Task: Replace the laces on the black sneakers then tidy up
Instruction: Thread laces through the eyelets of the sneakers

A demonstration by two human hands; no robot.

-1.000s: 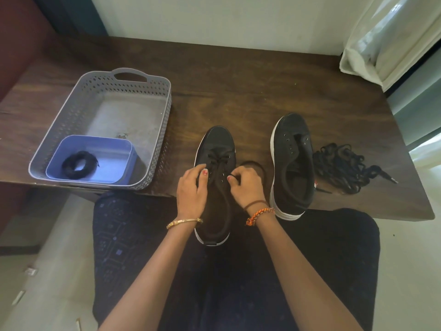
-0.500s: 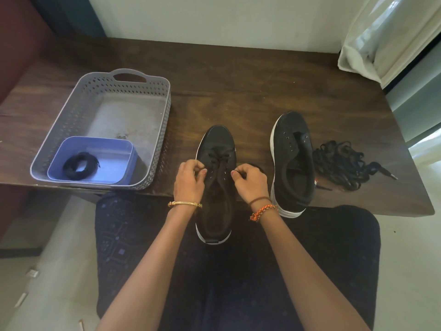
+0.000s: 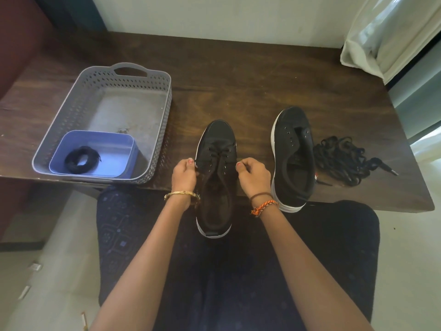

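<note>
No words, numbers or signs are showing clearly enough to read on anything here.

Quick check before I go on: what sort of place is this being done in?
Probably a room in a home, not a workshop: a person sits at a dark wooden table against a plain wall, a white curtain hangs by a window on the right, and the floor is pale tile.

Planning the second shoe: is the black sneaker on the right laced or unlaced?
Unlaced. The black white-soled sneaker on the right shows bare eyelets with no lace across its tongue; a loose pile of black laces lies beside it on the wooden table.
</note>
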